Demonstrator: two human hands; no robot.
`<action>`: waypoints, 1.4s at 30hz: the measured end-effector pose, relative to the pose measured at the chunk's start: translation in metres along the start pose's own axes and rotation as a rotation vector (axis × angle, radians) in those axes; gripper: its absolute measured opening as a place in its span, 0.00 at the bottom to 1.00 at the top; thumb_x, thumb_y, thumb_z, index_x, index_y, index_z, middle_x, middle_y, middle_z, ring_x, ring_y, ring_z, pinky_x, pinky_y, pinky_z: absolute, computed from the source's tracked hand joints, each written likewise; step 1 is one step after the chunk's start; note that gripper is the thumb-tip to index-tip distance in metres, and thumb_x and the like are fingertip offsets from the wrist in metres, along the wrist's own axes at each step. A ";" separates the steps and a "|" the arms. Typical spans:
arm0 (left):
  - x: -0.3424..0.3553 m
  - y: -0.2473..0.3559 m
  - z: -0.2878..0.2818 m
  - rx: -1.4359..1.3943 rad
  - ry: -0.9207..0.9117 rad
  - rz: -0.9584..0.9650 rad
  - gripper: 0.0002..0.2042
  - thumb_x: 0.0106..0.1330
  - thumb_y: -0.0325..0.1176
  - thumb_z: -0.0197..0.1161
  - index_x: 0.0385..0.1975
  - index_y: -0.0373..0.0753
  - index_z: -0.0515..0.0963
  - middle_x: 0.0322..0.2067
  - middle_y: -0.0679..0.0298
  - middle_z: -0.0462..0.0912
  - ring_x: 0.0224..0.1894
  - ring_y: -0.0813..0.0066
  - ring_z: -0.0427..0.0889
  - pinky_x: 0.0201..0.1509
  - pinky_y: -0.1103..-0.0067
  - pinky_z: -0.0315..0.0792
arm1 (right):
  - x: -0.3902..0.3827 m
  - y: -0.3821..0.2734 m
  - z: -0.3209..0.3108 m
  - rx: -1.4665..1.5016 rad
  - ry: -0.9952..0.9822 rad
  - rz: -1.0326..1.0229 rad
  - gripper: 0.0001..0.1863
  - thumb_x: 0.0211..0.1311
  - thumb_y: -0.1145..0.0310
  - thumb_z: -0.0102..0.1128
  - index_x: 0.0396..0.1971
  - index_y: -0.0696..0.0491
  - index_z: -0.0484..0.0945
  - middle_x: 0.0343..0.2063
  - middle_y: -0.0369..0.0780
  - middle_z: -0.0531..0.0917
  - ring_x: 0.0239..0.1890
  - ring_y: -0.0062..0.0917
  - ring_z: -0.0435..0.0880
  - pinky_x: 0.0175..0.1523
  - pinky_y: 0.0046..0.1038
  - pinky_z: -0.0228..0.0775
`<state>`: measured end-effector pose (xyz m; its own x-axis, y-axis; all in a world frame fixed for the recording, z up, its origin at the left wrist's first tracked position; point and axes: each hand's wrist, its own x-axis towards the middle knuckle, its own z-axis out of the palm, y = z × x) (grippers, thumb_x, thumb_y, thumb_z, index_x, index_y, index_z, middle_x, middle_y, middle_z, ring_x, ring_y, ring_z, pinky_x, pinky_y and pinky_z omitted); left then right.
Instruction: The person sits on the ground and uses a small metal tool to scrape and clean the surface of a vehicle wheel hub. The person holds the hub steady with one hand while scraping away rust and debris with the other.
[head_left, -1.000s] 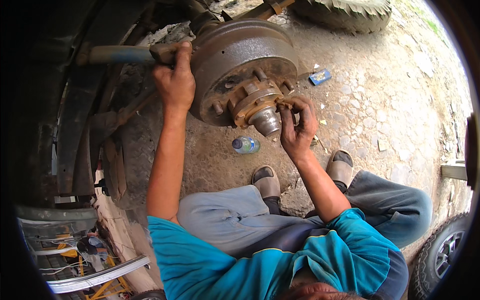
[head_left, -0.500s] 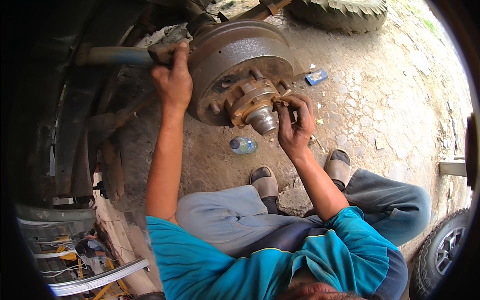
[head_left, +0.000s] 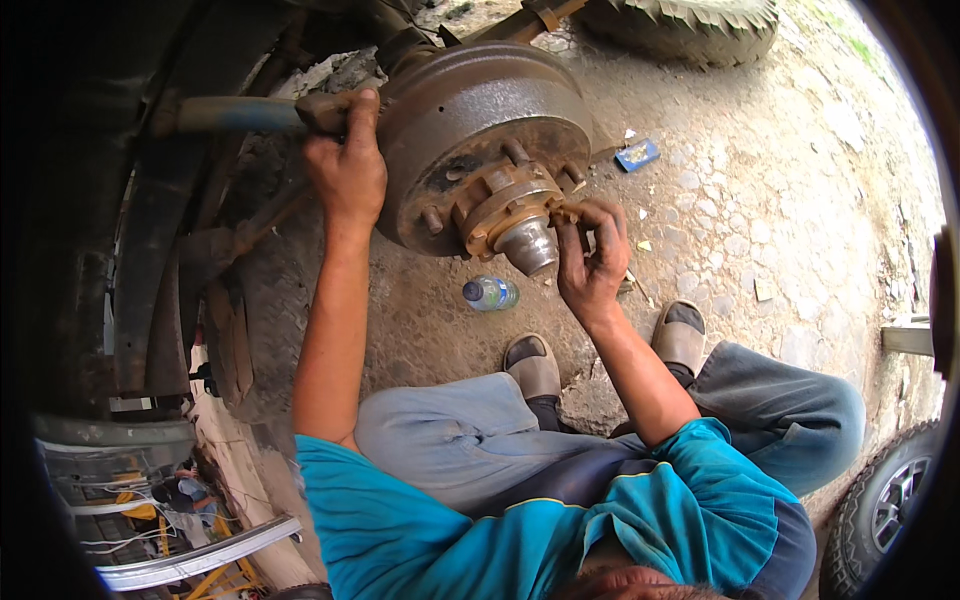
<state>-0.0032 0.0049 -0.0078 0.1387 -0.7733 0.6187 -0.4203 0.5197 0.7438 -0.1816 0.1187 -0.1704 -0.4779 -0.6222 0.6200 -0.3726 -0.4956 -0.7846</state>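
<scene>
A rusty brake drum (head_left: 470,105) sits ahead of me, with several wheel studs and a hub (head_left: 510,205) on its face. A shiny metal hub end (head_left: 527,246) sticks out toward me. My left hand (head_left: 345,170) is closed round the dark brown end (head_left: 322,112) of a blue-grey cylinder (head_left: 235,113), left of the drum; its kind is unclear. At the right side of the hub, my right hand (head_left: 593,255) pinches a small rusty piece (head_left: 570,214) against or close to the hub's rim. The fingers partly hide that piece.
A plastic bottle (head_left: 491,293) lies on the stone ground below the drum. Beyond my right hand is a small blue box (head_left: 637,154). Tyres lie at the far right (head_left: 690,30) and near right (head_left: 890,500). Dark vehicle parts (head_left: 150,270) fill the left side.
The whole view has shifted slightly. Both hands keep nearly the same places, with the right hand's fingertips still at the hub's right side.
</scene>
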 end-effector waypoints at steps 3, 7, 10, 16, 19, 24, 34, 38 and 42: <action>0.005 0.001 -0.008 0.046 -0.030 -0.069 0.12 0.68 0.35 0.65 0.36 0.29 0.83 0.31 0.64 0.85 0.35 0.77 0.81 0.43 0.77 0.73 | 0.006 -0.002 0.004 0.075 0.028 0.060 0.11 0.53 0.82 0.67 0.37 0.57 0.79 0.35 0.43 0.79 0.35 0.33 0.77 0.38 0.30 0.70; 0.002 0.003 0.000 0.042 -0.001 -0.030 0.12 0.68 0.35 0.65 0.36 0.29 0.83 0.32 0.64 0.85 0.36 0.79 0.80 0.42 0.77 0.73 | 0.003 0.003 -0.003 -0.007 -0.013 -0.024 0.11 0.52 0.81 0.68 0.37 0.57 0.80 0.34 0.43 0.79 0.34 0.33 0.77 0.38 0.31 0.68; 0.001 -0.003 -0.004 0.012 -0.009 -0.048 0.12 0.68 0.34 0.65 0.36 0.28 0.82 0.32 0.64 0.85 0.36 0.79 0.80 0.42 0.78 0.73 | 0.005 -0.004 -0.002 0.003 -0.013 0.007 0.12 0.52 0.82 0.68 0.37 0.57 0.80 0.34 0.43 0.79 0.34 0.34 0.76 0.39 0.32 0.68; 0.000 0.002 0.002 0.040 0.006 -0.009 0.11 0.68 0.34 0.65 0.35 0.29 0.82 0.32 0.65 0.84 0.36 0.79 0.79 0.43 0.78 0.72 | 0.002 0.000 -0.001 -0.020 -0.003 -0.017 0.11 0.53 0.81 0.68 0.37 0.57 0.80 0.34 0.43 0.79 0.35 0.33 0.76 0.39 0.32 0.68; 0.003 0.007 -0.003 0.055 -0.004 -0.122 0.11 0.68 0.34 0.65 0.37 0.29 0.82 0.32 0.64 0.84 0.36 0.78 0.79 0.44 0.78 0.72 | 0.007 -0.005 0.002 0.037 0.015 0.032 0.11 0.53 0.81 0.67 0.37 0.56 0.80 0.34 0.43 0.79 0.36 0.34 0.77 0.40 0.32 0.68; 0.001 0.000 -0.001 0.032 -0.011 -0.027 0.12 0.68 0.35 0.65 0.37 0.29 0.82 0.33 0.63 0.85 0.37 0.77 0.80 0.44 0.79 0.72 | -0.001 0.002 0.000 -0.009 0.008 -0.015 0.12 0.52 0.81 0.68 0.37 0.56 0.80 0.34 0.43 0.79 0.36 0.35 0.77 0.40 0.32 0.69; 0.001 0.003 -0.001 0.107 0.030 -0.045 0.14 0.67 0.37 0.66 0.36 0.29 0.83 0.32 0.63 0.86 0.36 0.77 0.80 0.44 0.77 0.73 | 0.000 -0.001 0.004 0.115 0.033 0.055 0.10 0.55 0.82 0.66 0.37 0.58 0.79 0.35 0.44 0.79 0.34 0.32 0.79 0.34 0.29 0.71; 0.004 0.000 -0.006 0.034 -0.033 -0.077 0.14 0.67 0.38 0.66 0.36 0.28 0.83 0.33 0.62 0.86 0.37 0.77 0.80 0.45 0.76 0.72 | 0.001 0.007 0.005 0.152 0.024 0.051 0.08 0.59 0.83 0.64 0.37 0.60 0.77 0.35 0.45 0.79 0.32 0.28 0.81 0.32 0.26 0.73; 0.001 -0.002 -0.002 0.076 0.010 -0.022 0.14 0.67 0.37 0.66 0.37 0.28 0.83 0.34 0.62 0.85 0.38 0.77 0.80 0.45 0.77 0.72 | 0.000 0.001 0.006 0.178 0.034 0.061 0.08 0.60 0.83 0.63 0.38 0.61 0.76 0.37 0.44 0.78 0.32 0.28 0.81 0.33 0.26 0.75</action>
<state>-0.0004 0.0039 -0.0087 0.1573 -0.7804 0.6052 -0.4840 0.4733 0.7360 -0.1770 0.1152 -0.1710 -0.5228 -0.6355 0.5681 -0.1964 -0.5587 -0.8058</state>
